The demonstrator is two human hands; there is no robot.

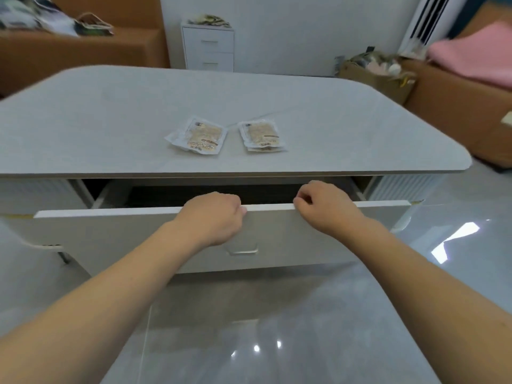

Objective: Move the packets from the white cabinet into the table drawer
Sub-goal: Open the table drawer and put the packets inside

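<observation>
Two small piles of clear snack packets lie on the grey table top (110,120): a left pile (198,135) and a right pile (261,135). Below the front edge the white table drawer (110,234) stands partly pulled out, its inside dark. My left hand (213,217) grips the top edge of the drawer front near the middle. My right hand (325,207) grips the same edge further right. The white cabinet (209,47) with three drawers stands against the far wall, with more packets (210,20) on top of it.
A brown sofa (83,51) with magazines is at the back left. A cardboard box (379,76) of odds and ends and another brown seat with a pink cloth (471,56) stand at the right. Glossy grey floor tiles (277,328) lie below me.
</observation>
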